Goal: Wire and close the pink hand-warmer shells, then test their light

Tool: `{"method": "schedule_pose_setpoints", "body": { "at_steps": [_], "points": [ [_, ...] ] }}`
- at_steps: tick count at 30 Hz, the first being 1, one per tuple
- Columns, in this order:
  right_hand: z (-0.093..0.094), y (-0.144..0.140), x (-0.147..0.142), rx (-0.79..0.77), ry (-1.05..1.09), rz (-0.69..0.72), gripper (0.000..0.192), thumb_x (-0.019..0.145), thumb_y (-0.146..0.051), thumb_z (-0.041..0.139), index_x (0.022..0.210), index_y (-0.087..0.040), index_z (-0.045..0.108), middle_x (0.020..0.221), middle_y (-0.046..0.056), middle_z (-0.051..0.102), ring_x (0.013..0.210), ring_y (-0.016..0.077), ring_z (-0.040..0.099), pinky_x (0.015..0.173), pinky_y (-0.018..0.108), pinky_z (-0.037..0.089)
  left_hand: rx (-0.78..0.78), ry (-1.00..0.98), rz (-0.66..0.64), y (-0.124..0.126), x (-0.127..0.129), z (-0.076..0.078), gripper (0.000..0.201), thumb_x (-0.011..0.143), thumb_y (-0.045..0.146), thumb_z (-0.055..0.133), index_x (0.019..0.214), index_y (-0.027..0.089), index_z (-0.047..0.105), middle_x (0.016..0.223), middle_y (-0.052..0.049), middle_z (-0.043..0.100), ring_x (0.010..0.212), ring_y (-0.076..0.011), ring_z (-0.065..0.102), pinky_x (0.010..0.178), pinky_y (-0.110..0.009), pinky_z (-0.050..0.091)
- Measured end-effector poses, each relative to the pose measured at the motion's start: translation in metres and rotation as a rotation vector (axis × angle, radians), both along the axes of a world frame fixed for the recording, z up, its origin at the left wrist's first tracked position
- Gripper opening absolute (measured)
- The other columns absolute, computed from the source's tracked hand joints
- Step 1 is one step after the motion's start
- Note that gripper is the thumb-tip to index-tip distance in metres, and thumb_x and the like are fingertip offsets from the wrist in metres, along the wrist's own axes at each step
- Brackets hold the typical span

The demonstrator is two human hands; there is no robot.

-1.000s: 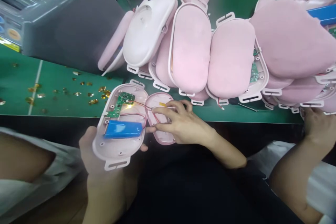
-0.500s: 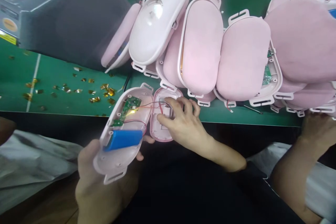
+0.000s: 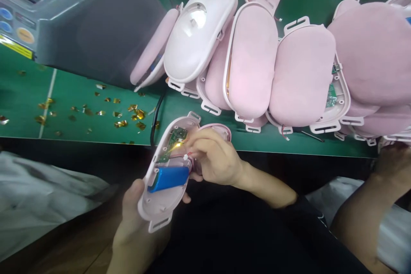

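My left hand grips an open pink plastic housing shell from below, tilted off the bench's front edge. Inside the shell sit a green circuit board with a piece of gold tape and a blue battery pack. My right hand pinches thin red wires beside the shell, and a small white connector shows at its fingertips. Behind the right hand is the other pink half, mostly hidden by the fingers.
Several pink padded housings crowd the green bench, one white-faced housing among them. A grey machine stands at the left, with scraps of gold tape before it. A black cable lies nearby. Another person's arm is at the right.
My right hand has lifted from inside the second half and come left to the wires. The shell in my left hand has shifted right and slightly down in view.
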State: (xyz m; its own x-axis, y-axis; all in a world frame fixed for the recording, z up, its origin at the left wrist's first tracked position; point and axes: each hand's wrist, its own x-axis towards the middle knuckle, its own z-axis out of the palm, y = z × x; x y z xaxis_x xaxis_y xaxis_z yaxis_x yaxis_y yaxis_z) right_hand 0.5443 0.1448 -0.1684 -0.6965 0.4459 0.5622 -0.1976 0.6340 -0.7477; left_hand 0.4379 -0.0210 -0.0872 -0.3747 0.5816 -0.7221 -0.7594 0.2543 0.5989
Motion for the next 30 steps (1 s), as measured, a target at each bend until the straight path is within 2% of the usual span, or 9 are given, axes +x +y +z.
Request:
{"method": "schedule_pose_setpoints", "body": {
  "at_steps": [5, 8, 11, 14, 16, 21, 25, 27, 30],
  "points": [
    [-0.006, 0.006, -0.001, 0.179, 0.007, 0.026, 0.026, 0.109, -0.016, 0.064, 0.134, -0.012, 0.070, 0.116, 0.010, 0.082, 0.107, 0.0186, 0.077, 0.098, 0.030, 0.064, -0.118, 0.097, -0.042, -0.004, 0.000, 0.003, 0.081, 0.083, 0.096, 0.071, 0.106, 0.020, 0.089, 0.100, -0.008, 0.089, 0.110, -0.0468, 0.084, 0.087, -0.061, 0.071],
    [-0.002, 0.008, 0.001, 0.204, -0.079, -0.013, 0.023, 0.110, -0.019, 0.064, 0.130, -0.015, 0.074, 0.116, 0.009, 0.084, 0.108, 0.0193, 0.079, 0.100, 0.031, 0.065, -0.082, 0.048, -0.011, -0.005, -0.003, 0.005, 0.082, 0.080, 0.089, 0.080, 0.117, 0.017, 0.089, 0.107, -0.012, 0.090, 0.089, -0.0387, 0.086, 0.091, -0.055, 0.074],
    [0.004, 0.009, 0.001, 0.187, -0.123, -0.036, 0.028, 0.110, -0.018, 0.062, 0.135, -0.012, 0.071, 0.120, 0.010, 0.084, 0.109, 0.0200, 0.080, 0.101, 0.032, 0.067, -0.054, 0.026, 0.021, -0.003, -0.005, 0.009, 0.087, 0.078, 0.087, 0.084, 0.125, 0.014, 0.087, 0.109, -0.013, 0.090, 0.078, -0.0337, 0.085, 0.081, -0.046, 0.075],
    [0.005, 0.011, 0.001, 0.113, -0.036, 0.003, 0.026, 0.111, -0.013, 0.058, 0.134, -0.012, 0.070, 0.125, 0.008, 0.086, 0.115, 0.0158, 0.082, 0.109, 0.027, 0.065, -0.062, 0.021, 0.026, 0.002, -0.004, 0.013, 0.080, 0.074, 0.084, 0.092, 0.115, 0.015, 0.090, 0.106, -0.009, 0.090, 0.069, -0.0284, 0.082, 0.069, -0.038, 0.072],
    [0.003, 0.011, 0.002, 0.099, 0.014, 0.023, 0.023, 0.112, -0.012, 0.059, 0.131, -0.013, 0.072, 0.127, 0.008, 0.086, 0.118, 0.0153, 0.082, 0.113, 0.026, 0.065, -0.071, 0.032, 0.009, 0.002, -0.004, 0.012, 0.077, 0.075, 0.084, 0.092, 0.103, 0.012, 0.091, 0.102, -0.010, 0.090, 0.070, -0.0274, 0.082, 0.073, -0.036, 0.072],
    [-0.003, 0.011, 0.001, 0.146, -0.072, -0.028, 0.024, 0.114, -0.015, 0.061, 0.133, -0.016, 0.074, 0.113, 0.006, 0.087, 0.099, 0.0164, 0.084, 0.098, 0.028, 0.069, 0.075, -0.040, -0.014, -0.019, -0.011, -0.010, 0.085, 0.090, 0.084, 0.079, 0.115, 0.003, 0.088, 0.107, -0.019, 0.088, 0.093, -0.0373, 0.085, 0.087, -0.043, 0.074],
    [0.013, 0.018, -0.003, 0.146, -0.017, -0.029, 0.024, 0.112, -0.009, 0.055, 0.124, -0.016, 0.074, 0.101, 0.005, 0.085, 0.092, 0.0186, 0.080, 0.092, 0.032, 0.067, 0.232, -0.149, -0.027, -0.027, -0.007, -0.028, 0.080, 0.095, 0.081, 0.075, 0.125, 0.008, 0.085, 0.105, -0.017, 0.088, 0.082, -0.0303, 0.086, 0.073, -0.033, 0.071],
    [0.020, 0.024, -0.003, 0.162, -0.018, 0.042, 0.024, 0.111, -0.010, 0.056, 0.123, -0.017, 0.075, 0.103, 0.006, 0.085, 0.091, 0.0200, 0.078, 0.090, 0.034, 0.065, 0.258, -0.100, -0.034, -0.022, -0.003, -0.033, 0.088, 0.089, 0.089, 0.075, 0.124, 0.009, 0.084, 0.093, -0.014, 0.086, 0.073, -0.0279, 0.083, 0.057, -0.028, 0.067],
    [0.020, 0.030, -0.004, 0.208, -0.089, 0.233, 0.019, 0.110, -0.016, 0.060, 0.120, -0.021, 0.076, 0.108, 0.005, 0.086, 0.092, 0.0224, 0.077, 0.087, 0.037, 0.061, 0.220, 0.012, -0.042, -0.012, -0.001, -0.038, 0.096, 0.091, 0.094, 0.066, 0.127, 0.006, 0.080, 0.105, -0.020, 0.084, 0.094, -0.0363, 0.086, 0.056, -0.029, 0.066]
  ]
}}
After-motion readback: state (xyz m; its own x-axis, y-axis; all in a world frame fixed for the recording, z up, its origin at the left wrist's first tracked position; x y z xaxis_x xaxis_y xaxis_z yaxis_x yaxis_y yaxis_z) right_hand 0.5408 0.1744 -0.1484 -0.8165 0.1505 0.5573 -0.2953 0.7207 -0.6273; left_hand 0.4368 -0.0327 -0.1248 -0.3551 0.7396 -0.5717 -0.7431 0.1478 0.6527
